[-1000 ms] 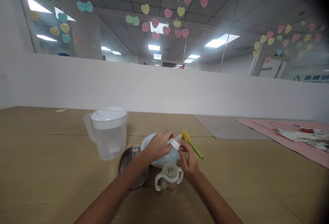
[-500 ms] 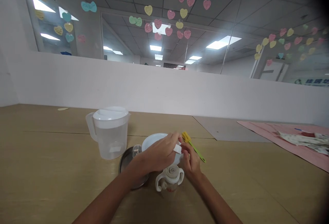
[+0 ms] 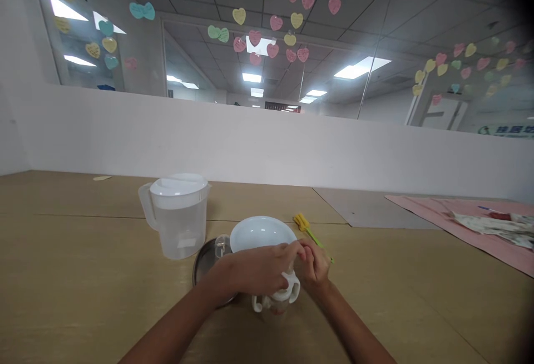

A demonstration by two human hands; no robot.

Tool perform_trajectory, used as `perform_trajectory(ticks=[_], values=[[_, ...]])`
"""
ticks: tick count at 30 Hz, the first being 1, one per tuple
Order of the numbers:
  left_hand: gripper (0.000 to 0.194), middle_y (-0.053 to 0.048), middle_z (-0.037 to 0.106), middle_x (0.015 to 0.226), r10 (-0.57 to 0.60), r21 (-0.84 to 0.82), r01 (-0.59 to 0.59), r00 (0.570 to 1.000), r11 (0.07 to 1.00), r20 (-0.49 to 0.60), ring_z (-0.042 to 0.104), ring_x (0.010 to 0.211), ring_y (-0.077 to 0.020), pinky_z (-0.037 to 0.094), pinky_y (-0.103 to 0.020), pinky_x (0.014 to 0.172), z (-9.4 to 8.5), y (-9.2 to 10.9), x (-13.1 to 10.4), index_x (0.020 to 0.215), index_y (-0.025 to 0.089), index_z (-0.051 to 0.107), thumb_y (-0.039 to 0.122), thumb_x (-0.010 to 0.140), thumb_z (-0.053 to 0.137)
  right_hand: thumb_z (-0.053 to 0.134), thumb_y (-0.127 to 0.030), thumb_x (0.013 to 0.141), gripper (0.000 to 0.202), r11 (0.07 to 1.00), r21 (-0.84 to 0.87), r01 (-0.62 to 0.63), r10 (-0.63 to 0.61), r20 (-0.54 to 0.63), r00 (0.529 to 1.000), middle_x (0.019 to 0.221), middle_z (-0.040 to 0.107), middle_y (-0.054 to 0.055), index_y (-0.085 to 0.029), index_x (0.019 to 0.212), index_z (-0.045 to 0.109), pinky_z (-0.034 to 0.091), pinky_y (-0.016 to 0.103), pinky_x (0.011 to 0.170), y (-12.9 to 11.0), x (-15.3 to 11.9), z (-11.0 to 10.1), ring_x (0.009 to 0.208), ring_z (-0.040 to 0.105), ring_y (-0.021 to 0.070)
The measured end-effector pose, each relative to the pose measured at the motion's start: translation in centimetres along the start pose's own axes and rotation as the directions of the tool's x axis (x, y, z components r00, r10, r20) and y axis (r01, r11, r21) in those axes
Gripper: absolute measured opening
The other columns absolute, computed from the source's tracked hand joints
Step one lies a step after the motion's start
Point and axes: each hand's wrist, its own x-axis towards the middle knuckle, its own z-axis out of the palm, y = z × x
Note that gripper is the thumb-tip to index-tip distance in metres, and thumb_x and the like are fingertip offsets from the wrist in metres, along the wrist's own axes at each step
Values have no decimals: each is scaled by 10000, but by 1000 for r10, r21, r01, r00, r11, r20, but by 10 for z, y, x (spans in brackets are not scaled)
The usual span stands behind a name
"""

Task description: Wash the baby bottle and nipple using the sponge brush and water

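Observation:
Both my hands meet above a small clear cup with a white lid and two white handles (image 3: 282, 294), which stands upright on the table. My left hand (image 3: 265, 266) reaches across the cup's top and hides part of its lid. Its fingers are pinched together against those of my right hand (image 3: 312, 262). The fingers of my right hand are curled closed. Whatever small thing lies between the fingertips is mostly hidden. Just behind my hands is a white bowl (image 3: 261, 232). A round metal tray (image 3: 202, 264) with a small clear dome-shaped piece (image 3: 222, 245) on it lies partly under my left forearm.
A translucent lidded pitcher (image 3: 181, 225) holding clear liquid stands at the left. Behind my right hand lies a yellow-headed brush with a green handle (image 3: 311, 233). A pink cloth (image 3: 442, 216) with items on it lies far right. A white wall (image 3: 250, 147) borders the table.
Both hands have come down and nearer, from over the bowl to the cup's lid. The bowl is now more exposed, and the white piece seen between the fingers before is hidden.

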Motion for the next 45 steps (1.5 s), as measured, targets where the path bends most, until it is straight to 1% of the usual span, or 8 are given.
perform_trajectory(ticks=[4, 7, 13, 26, 32, 38, 42, 45], values=[[480, 11, 571, 912, -30, -38, 29, 1000, 999, -10, 537, 756, -147, 378, -209, 610, -4, -1, 3, 1094, 235, 425, 138, 636, 531, 317, -205, 849, 245, 991, 82, 109, -110, 8, 994, 578, 534, 24, -171, 702, 509, 374, 245, 503, -3, 1, -3, 532, 513, 121], [371, -9, 582, 902, -97, 35, 97, 995, 995, -7, 543, 773, -161, 369, -210, 591, -5, -4, 5, 978, 190, 517, 209, 615, 593, 312, -270, 838, 268, 973, 135, 187, -201, 101, 974, 537, 485, 22, -177, 640, 467, 335, 254, 484, -7, -1, 1, 501, 474, 123], [332, 2, 590, 831, -210, 168, 215, 977, 962, -47, 541, 706, -154, 346, -220, 535, -9, -17, 1, 860, 185, 586, 372, 593, 649, 350, -419, 820, 312, 959, 66, 275, -283, 279, 918, 554, 505, 17, -152, 792, 510, 327, 259, 487, -12, -6, 10, 498, 459, 127], [479, -96, 624, 711, -388, 337, 423, 906, 841, -168, 597, 642, -231, 412, -303, 571, 8, -16, 8, 831, 146, 604, 591, 701, 482, 310, -520, 821, 453, 939, -5, 344, -331, 253, 909, 429, 373, -18, -201, 504, 365, 190, 267, 450, -14, -13, 23, 418, 323, 96], [237, -38, 621, 907, -226, 287, 233, 973, 929, -57, 591, 812, -194, 433, -253, 664, -1, -12, -2, 901, 204, 612, 315, 692, 600, 327, -510, 828, 427, 929, -23, 368, -348, 276, 896, 461, 431, -12, -183, 593, 468, 231, 260, 458, -10, -16, 24, 432, 376, 99], [438, -30, 602, 1038, 26, 108, -28, 1000, 994, 12, 550, 942, -182, 422, -264, 795, -9, -21, -12, 1100, 228, 530, 132, 674, 562, 367, -492, 819, 381, 938, -28, 346, -331, 233, 914, 539, 501, 24, -161, 729, 533, 291, 260, 485, -12, -17, 20, 496, 440, 127], [677, -35, 573, 1104, -35, -236, -7, 984, 972, -174, 558, 904, -166, 449, -263, 755, 13, -40, -12, 1252, 262, 393, 359, 640, 666, 370, -444, 824, 350, 954, -47, 296, -272, 278, 921, 507, 463, 14, -181, 626, 488, 280, 260, 490, -17, -17, 16, 491, 405, 127], [593, -71, 559, 1091, -202, -331, 30, 843, 943, -498, 534, 915, -163, 434, -288, 820, 46, -46, -12, 1175, 178, 463, 407, 661, 650, 367, -457, 822, 369, 963, -69, 262, -233, 280, 931, 490, 425, 4, -191, 581, 452, 267, 258, 494, -22, -18, 16, 488, 379, 124]])
